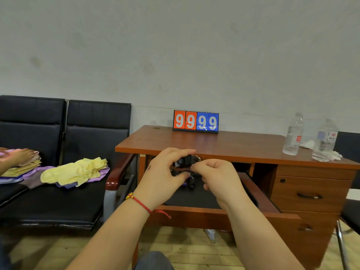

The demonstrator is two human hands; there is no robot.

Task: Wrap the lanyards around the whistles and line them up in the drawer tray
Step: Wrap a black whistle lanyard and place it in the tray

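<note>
While the scoreboard (pixel 195 121) on the desk (pixel 224 145) is reading 9999, both hands are working above the open drawer (pixel 194 195). Left hand (pixel 165 172) is gripping a black lanyard-wrapped whistle (pixel 185 161); right hand (pixel 218 178) is pinching its near edge.

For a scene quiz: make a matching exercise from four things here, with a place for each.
Things:
1. black whistle wrapped in its black lanyard
2. orange and blue flip scoreboard
3. yellow cloth
4. red string bracelet

Places:
A. on the black padded bench seat
B. on the left wrist
C. at the back of the brown wooden desk top
D. between the left hand and right hand, above the open drawer

Pairs: 1-D, 2-C, 3-A, 4-B
</note>
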